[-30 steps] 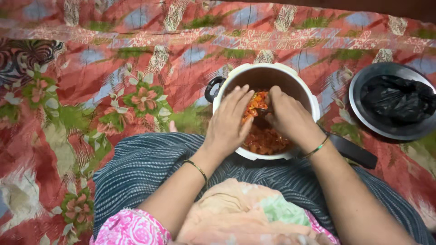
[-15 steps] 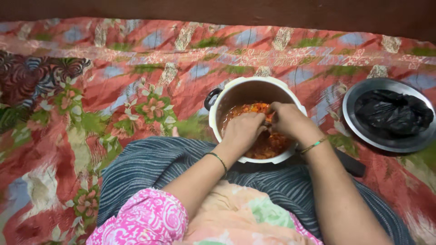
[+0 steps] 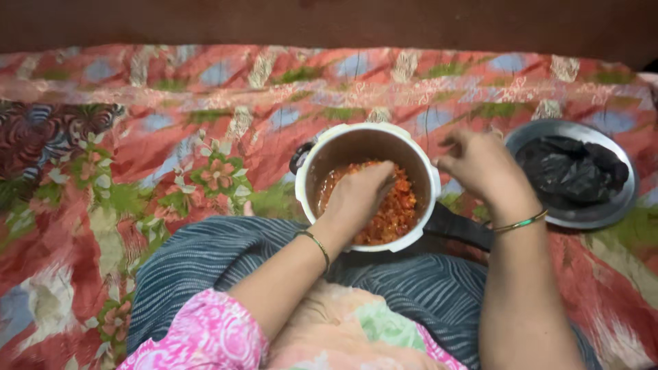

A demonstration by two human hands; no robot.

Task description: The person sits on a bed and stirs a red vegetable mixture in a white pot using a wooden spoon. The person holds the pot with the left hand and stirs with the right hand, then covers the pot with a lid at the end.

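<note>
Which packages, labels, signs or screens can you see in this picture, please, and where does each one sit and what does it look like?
Black plastic bag: the only wrapping in view, crumpled and glossy, lying in a round metal plate on the patterned cloth, to the right of the pot.
Labels, signs, screens: none visible.

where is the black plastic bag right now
In the head view the black plastic bag lies crumpled in the round metal plate at the right edge, beside the right hand and right of the pot.
</note>
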